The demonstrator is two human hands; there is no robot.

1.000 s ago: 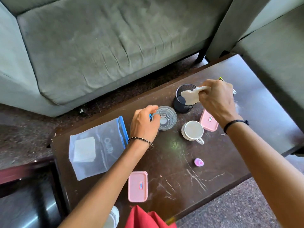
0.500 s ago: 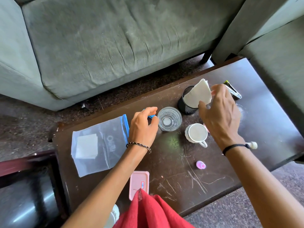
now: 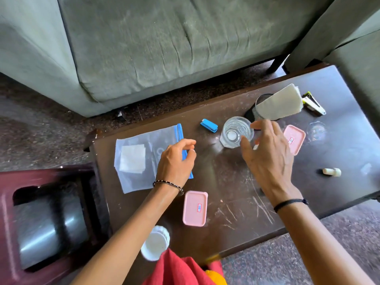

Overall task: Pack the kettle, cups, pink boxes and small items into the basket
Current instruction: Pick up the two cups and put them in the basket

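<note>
Hovering over the dark scratched worktop (image 3: 226, 182), the left hand (image 3: 176, 161) has loosely curled fingers and holds nothing. It lies above the blue zip edge of a clear bag (image 3: 144, 157); whether it touches the bag cannot be told. The right hand (image 3: 267, 153) is spread wide just beside the glass tumbler (image 3: 236, 131) and grips nothing. A small blue stapler (image 3: 209, 125) lies between the bag and the tumbler. Behind the tumbler, a black mesh cup (image 3: 251, 114) holds a folded white sheet (image 3: 279, 105). One pink box (image 3: 194, 208) sits near the front edge, and another pink box (image 3: 295, 138) shows partly behind the right hand. A white cup (image 3: 156, 243) stands at the near edge. Left of the worktop, the maroon basket (image 3: 12, 202) holds the shiny metal kettle (image 3: 47, 227).
</note>
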